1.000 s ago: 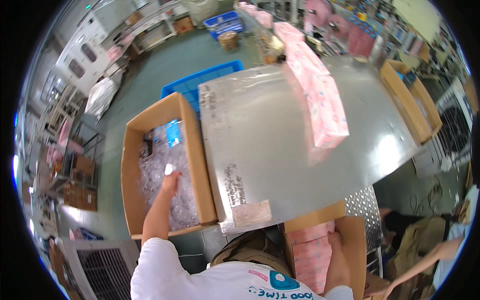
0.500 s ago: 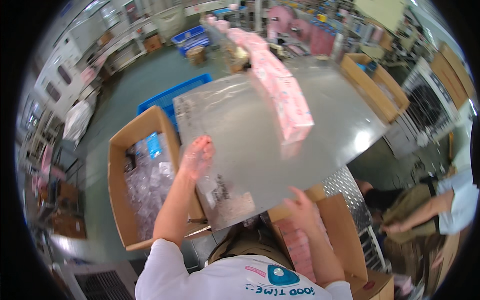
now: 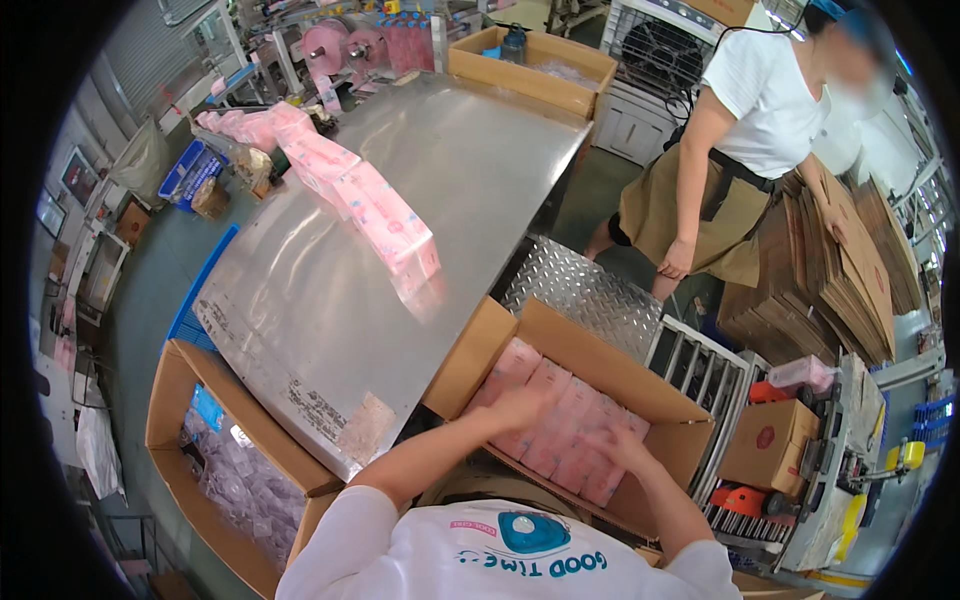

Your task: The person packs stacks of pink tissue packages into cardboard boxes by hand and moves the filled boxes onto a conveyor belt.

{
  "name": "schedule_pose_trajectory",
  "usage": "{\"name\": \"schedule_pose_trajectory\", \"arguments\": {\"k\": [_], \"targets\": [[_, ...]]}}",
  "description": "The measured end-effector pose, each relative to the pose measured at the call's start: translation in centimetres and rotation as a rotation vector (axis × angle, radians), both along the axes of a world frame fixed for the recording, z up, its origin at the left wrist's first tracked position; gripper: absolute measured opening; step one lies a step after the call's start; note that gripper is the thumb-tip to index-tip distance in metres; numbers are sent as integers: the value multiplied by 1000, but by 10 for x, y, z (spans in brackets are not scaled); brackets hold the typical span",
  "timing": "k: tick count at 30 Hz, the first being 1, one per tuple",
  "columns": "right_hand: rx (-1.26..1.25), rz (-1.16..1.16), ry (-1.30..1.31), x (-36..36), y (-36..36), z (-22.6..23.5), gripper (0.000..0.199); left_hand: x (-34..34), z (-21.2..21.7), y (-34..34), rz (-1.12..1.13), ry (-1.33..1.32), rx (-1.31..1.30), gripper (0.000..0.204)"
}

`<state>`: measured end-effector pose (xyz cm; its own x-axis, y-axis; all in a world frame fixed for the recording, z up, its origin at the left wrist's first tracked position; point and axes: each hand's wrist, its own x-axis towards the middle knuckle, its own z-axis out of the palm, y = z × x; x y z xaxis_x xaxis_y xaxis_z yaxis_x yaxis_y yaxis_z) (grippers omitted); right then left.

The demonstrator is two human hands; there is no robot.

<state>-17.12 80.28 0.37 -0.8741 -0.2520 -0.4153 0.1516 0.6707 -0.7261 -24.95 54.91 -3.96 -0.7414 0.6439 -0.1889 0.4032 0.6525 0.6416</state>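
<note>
Both my hands are inside a brown carton (image 3: 680, 405) filled with rows of pink-and-white soft packs (image 3: 548, 432). My left hand (image 3: 524, 407) lies over the packs on the left side, slightly blurred, with its fingers stretched out. At the right rows, my right hand (image 3: 622, 447) touches the pack tops with fingers apart. Neither hand shows a pack in its grasp. On the metal table (image 3: 300, 300) beyond, a line of similar pink packs (image 3: 385, 215) runs from the far left toward the carton.
A carton of clear plastic bags (image 3: 245, 480) stands at the left. Diamond-plate metal (image 3: 580, 290) and a roller conveyor (image 3: 700, 350) border the pack carton. Another person (image 3: 750, 130) stands at the right beside stacked flat cardboard (image 3: 820, 270). An open carton (image 3: 540, 60) sits beyond the table.
My view has swung right. My left hand has left the metal table's near left area and come over the packs in the carton; my right hand has moved down onto them too.
</note>
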Motion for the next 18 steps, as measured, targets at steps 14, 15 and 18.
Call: {"name": "schedule_pose_trajectory", "arguments": {"k": [14, 15, 18], "targets": [[-532, 201, 487, -129, -227, 103, 29, 39, 134, -166, 1055, -534, 837, 35], [-486, 294, 713, -151, -243, 115, 38, 53, 146, -216, 1089, -419, 719, 31], [-70, 273, 942, -231, -280, 127, 66, 149, 137, -372, 1557, 157, 492, 18]]}}
